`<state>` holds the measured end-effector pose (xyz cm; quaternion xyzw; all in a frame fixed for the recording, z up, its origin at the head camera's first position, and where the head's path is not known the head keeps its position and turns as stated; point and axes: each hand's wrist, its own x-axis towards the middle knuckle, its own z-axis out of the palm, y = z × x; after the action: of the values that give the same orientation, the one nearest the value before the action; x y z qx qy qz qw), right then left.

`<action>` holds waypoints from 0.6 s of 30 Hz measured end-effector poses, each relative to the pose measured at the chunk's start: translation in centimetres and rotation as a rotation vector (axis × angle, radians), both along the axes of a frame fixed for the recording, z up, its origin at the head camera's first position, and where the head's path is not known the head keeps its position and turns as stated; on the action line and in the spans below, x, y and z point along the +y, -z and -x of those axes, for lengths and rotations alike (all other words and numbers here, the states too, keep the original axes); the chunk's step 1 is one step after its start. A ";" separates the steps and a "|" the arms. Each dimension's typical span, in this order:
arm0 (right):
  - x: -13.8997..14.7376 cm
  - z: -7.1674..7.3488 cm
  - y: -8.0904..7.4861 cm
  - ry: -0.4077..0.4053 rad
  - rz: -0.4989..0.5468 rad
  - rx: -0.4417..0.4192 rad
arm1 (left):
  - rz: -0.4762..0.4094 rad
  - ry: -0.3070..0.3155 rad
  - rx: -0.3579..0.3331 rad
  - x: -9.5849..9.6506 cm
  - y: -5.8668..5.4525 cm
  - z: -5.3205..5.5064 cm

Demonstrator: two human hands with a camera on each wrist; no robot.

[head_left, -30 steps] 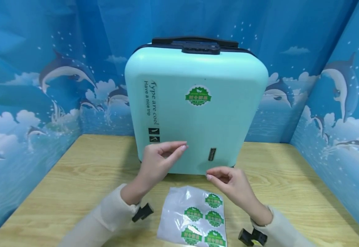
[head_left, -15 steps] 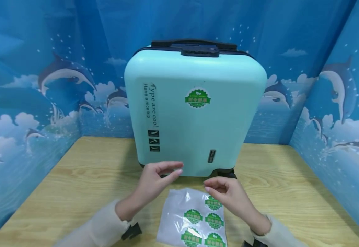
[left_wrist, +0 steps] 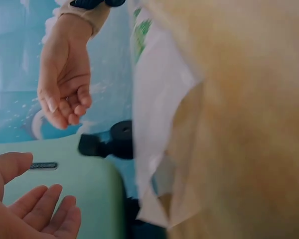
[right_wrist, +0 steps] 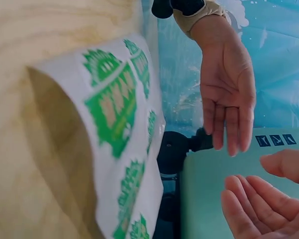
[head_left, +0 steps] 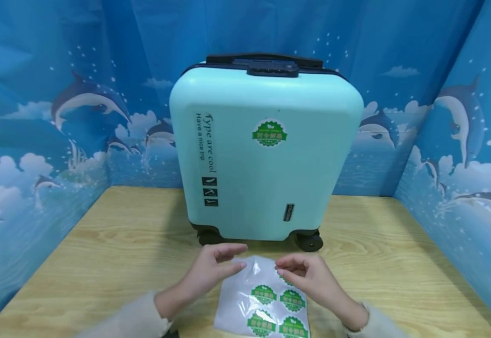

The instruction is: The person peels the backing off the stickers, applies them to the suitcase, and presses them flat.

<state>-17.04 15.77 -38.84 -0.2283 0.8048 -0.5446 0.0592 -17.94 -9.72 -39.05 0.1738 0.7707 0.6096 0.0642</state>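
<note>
My left hand (head_left: 211,270) hovers over the left edge of a clear-white sticker sheet (head_left: 233,300), thumb and fingers apart with nothing between them. Over the sheet's upper right corner is my right hand (head_left: 313,279), its fingers loosely bent; the right wrist view shows its thumb apart from the fingers and no object held. Several round green stickers (head_left: 264,295) remain on the sheet, one partly hidden behind the right hand. Behind them stands a mint-green suitcase (head_left: 245,183), upright, bearing one green sticker (head_left: 270,133) on its upper front.
Black wheels (head_left: 309,241) support the suitcase on the wood-grain table (head_left: 102,253). A black handle (head_left: 264,60) tops it. Blue dolphin-print curtains (head_left: 144,94) enclose the back and sides. In the right wrist view, the sheet's near edge (right_wrist: 65,79) curls up off the table.
Both hands have moved down and back from the suitcase front to above the sheet. The left thumb and fingers have spread apart. The suitcase's wheels have come into sight.
</note>
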 end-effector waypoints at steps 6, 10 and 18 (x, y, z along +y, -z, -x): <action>0.0 -0.3 0.6 -0.040 -0.002 -0.062 | 0.002 0.028 -0.077 0.2 1.2 -0.8; -0.2 -0.6 1.0 -0.063 -0.006 -0.115 | -0.021 0.014 -0.090 0.3 1.9 -1.4; -0.4 -1.1 1.8 -0.066 -0.037 -0.143 | 0.045 -0.031 -0.059 0.4 2.1 -1.8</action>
<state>-15.93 15.36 -40.65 -0.2141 0.8005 -0.5422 0.1390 -16.14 -9.30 -41.17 0.1422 0.7847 0.5978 0.0815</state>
